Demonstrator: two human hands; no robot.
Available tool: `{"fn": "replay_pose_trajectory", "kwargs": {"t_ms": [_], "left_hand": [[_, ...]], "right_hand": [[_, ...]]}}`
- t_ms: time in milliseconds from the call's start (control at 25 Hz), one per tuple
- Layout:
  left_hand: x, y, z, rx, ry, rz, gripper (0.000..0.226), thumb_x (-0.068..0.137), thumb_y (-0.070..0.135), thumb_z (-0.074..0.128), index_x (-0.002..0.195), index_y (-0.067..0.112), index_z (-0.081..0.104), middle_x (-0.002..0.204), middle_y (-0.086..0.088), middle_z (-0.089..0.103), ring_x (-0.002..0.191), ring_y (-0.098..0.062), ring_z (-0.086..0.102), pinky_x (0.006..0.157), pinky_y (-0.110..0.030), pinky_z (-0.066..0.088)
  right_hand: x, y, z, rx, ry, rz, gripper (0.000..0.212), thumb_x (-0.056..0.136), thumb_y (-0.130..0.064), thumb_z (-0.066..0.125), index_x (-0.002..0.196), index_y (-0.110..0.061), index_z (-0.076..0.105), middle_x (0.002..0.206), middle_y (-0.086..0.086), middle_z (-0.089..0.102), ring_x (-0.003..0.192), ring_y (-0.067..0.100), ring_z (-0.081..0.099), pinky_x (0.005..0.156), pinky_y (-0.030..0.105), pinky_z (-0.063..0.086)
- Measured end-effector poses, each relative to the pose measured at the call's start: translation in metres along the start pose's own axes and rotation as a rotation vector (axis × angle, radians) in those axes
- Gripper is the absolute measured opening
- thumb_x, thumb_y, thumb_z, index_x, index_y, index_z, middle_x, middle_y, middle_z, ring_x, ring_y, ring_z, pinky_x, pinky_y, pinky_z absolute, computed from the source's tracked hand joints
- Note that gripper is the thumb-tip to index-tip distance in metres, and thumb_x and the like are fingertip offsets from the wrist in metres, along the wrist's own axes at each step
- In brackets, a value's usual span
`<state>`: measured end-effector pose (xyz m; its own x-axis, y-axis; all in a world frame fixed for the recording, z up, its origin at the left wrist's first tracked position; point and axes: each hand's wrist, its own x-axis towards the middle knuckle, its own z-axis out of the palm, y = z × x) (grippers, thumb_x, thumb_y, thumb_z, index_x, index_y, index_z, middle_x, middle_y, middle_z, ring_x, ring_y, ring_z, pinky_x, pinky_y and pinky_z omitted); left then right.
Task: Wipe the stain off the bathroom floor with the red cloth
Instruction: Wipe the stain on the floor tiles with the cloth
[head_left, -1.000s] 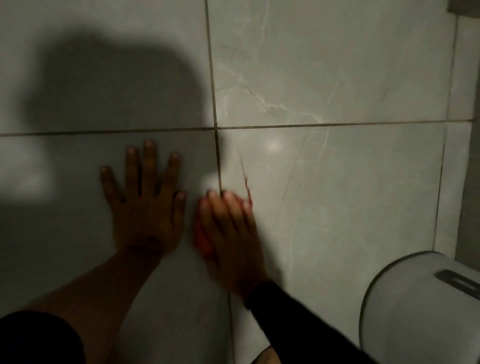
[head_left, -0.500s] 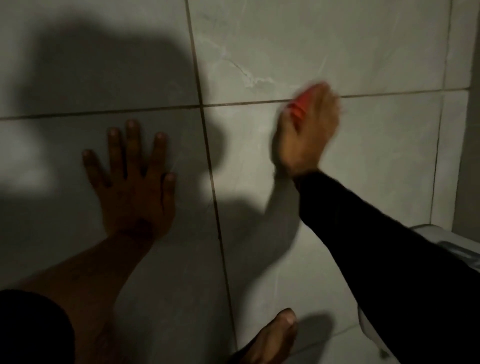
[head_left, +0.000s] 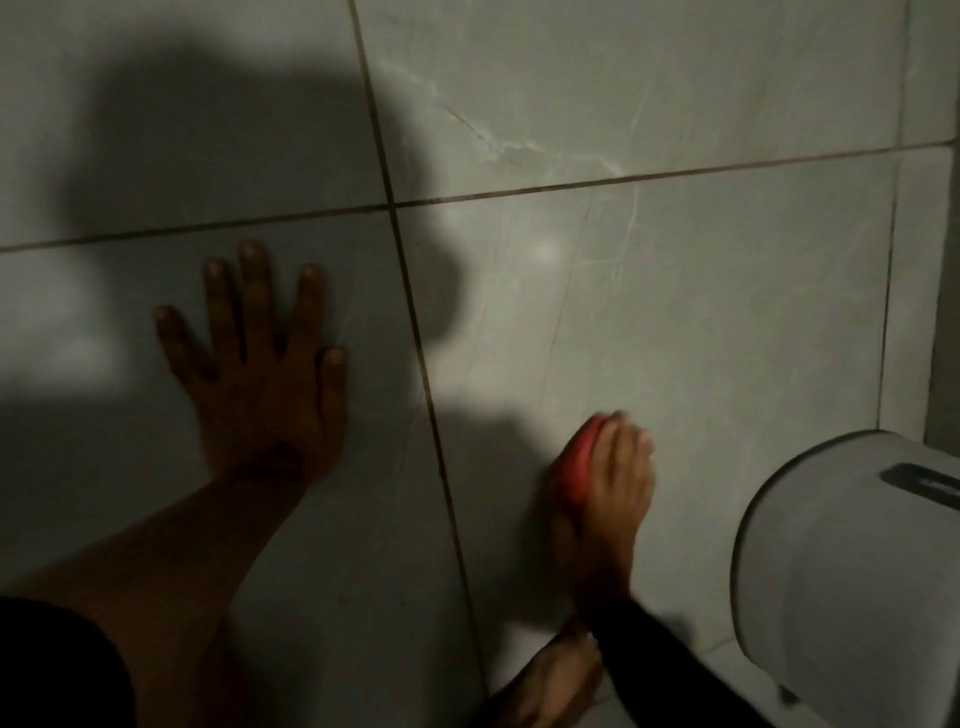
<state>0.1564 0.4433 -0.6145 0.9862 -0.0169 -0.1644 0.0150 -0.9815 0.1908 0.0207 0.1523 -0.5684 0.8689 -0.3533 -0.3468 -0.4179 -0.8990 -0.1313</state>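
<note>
R hand (head_left: 605, 483) curled on red cloth (head_left: 576, 465), near right; L hand (head_left: 260, 374) spread flat, bracing. Best: firm overlapping strokes w/ steady pressure.

One head-worn camera looks steeply down, close over the tiled floor (head_left: 675, 322).

Right hand (head_left: 602, 499), apparently nearer now.

Floor (head_left: 675, 322): large pale grey marble-look tiles, dark grout lines (head_left: 415, 338) crossing upper centre. Dim light; bright glare spot (head_left: 545, 254) right of centre, broad dark shadow (head_left: 234, 145) upper left. White lidded bin (head_left: 841, 571) lower right.
</note>
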Motion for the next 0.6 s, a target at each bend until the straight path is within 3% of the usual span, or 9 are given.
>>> {"fn": "replay_pose_trajectory", "kwargs": {"t_ms": [120, 160, 280, 400, 480, 520, 600], "left_hand": [[0.0, 0.0, 0.004, 0.013, 0.016, -0.006, 0.073, 0.106, 0.051, 0.028, 0.174, 0.034, 0.01, 0.183, -0.011, -0.002, 0.168, -0.04, 0.0, 0.126, -0.074, 0.0], [0.001, 0.0, 0.005, 0.024, 0.015, -0.002, 0.073, 0.105, 0.051, 0.028, 0.174, 0.035, 0.01, 0.183, -0.01, -0.002, 0.169, -0.039, -0.001, 0.126, -0.073, 0.0], [0.003, 0.0, 0.002, 0.043, 0.022, -0.001, 0.072, 0.106, 0.051, 0.029, 0.174, 0.035, 0.01, 0.183, -0.009, -0.002, 0.169, -0.038, 0.0, 0.127, -0.071, 0.0], [-0.001, 0.001, -0.013, 0.06, -0.032, 0.007, 0.071, 0.108, 0.05, 0.029, 0.174, 0.032, 0.012, 0.183, -0.014, 0.003, 0.168, -0.041, 0.006, 0.126, -0.071, 0.003], [0.003, 0.004, -0.04, 0.102, -0.166, 0.061, 0.073, 0.107, 0.049, 0.032, 0.174, 0.026, 0.013, 0.182, -0.019, 0.004, 0.166, -0.046, 0.008, 0.124, -0.073, 0.009], [0.01, 0.004, -0.058, 0.128, -0.292, 0.062, 0.075, 0.107, 0.049, 0.035, 0.174, 0.025, 0.013, 0.181, -0.02, 0.004, 0.166, -0.048, 0.008, 0.123, -0.073, 0.013], [0.025, 0.013, -0.101, 0.143, -0.581, 0.031, 0.073, 0.107, 0.049, 0.037, 0.173, 0.026, 0.015, 0.182, -0.017, 0.004, 0.166, -0.044, 0.011, 0.124, -0.07, 0.017]], "right_hand": [[0.128, -0.03, -0.034, 0.242, 0.192, 0.25, 0.086, 0.1, -0.044, 0.048, 0.17, 0.0, 0.026, 0.181, 0.022, 0.019, 0.169, 0.045, 0.013, 0.136, 0.062, 0.012], [0.16, -0.05, -0.04, 0.25, 0.23, 0.214, 0.085, 0.1, -0.043, 0.052, 0.169, 0.002, 0.029, 0.179, 0.024, 0.023, 0.168, 0.046, 0.017, 0.136, 0.062, 0.013], [0.167, -0.102, -0.03, 0.152, 0.238, -0.178, 0.087, 0.097, -0.032, 0.065, 0.169, 0.0, 0.03, 0.18, 0.023, 0.023, 0.166, 0.05, 0.019, 0.137, 0.063, 0.013], [0.069, -0.103, -0.018, 0.238, -0.072, -0.336, 0.091, 0.092, -0.032, 0.066, 0.172, -0.012, 0.028, 0.183, 0.013, 0.018, 0.17, 0.042, 0.009, 0.137, 0.059, 0.0], [0.006, -0.087, -0.024, 0.455, -0.271, -0.211, 0.078, 0.097, -0.028, 0.06, 0.17, -0.019, 0.035, 0.18, 0.008, 0.028, 0.17, 0.035, 0.013, 0.137, 0.055, 0.004], [-0.02, -0.083, -0.037, 0.645, -0.369, -0.093, 0.067, 0.102, -0.024, 0.057, 0.167, -0.02, 0.04, 0.176, 0.007, 0.037, 0.168, 0.032, 0.021, 0.137, 0.052, 0.014], [-0.061, -0.074, -0.077, 1.068, -0.466, 0.329, 0.051, 0.11, -0.013, 0.057, 0.161, -0.016, 0.052, 0.157, 0.008, 0.062, 0.154, 0.03, 0.051, 0.122, 0.04, 0.049]]}}
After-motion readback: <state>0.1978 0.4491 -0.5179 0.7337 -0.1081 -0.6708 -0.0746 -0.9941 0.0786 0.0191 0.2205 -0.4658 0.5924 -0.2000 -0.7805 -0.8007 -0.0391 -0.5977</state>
